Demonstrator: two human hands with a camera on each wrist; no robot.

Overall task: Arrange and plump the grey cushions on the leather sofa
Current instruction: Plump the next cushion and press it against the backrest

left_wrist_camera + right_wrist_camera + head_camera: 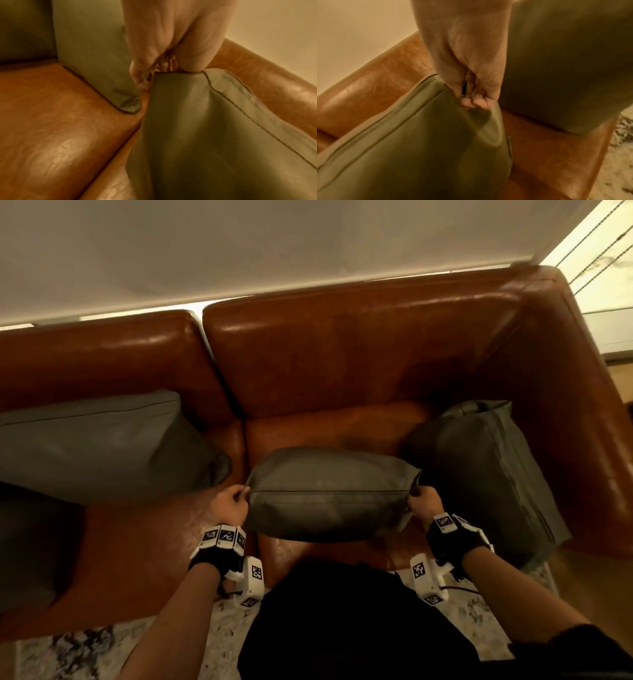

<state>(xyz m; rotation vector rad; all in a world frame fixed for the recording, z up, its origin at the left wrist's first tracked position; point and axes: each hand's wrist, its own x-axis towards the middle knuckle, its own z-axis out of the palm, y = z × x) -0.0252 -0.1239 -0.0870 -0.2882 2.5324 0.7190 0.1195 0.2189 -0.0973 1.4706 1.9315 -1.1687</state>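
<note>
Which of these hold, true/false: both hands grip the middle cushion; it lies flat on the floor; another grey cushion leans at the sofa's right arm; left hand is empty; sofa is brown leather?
1. Both the left hand and the right hand grip the middle cushion: true.
2. It lies flat on the floor: false, it is held over the sofa seat.
3. A right cushion leans at the sofa's right arm: true.
4. Left hand is empty: false, it pinches the cushion's corner.
5. Sofa is brown leather: true.

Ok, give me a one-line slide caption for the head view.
Both hands, left hand and right hand, grip the ends of a grey cushion above the leather sofa.
</note>
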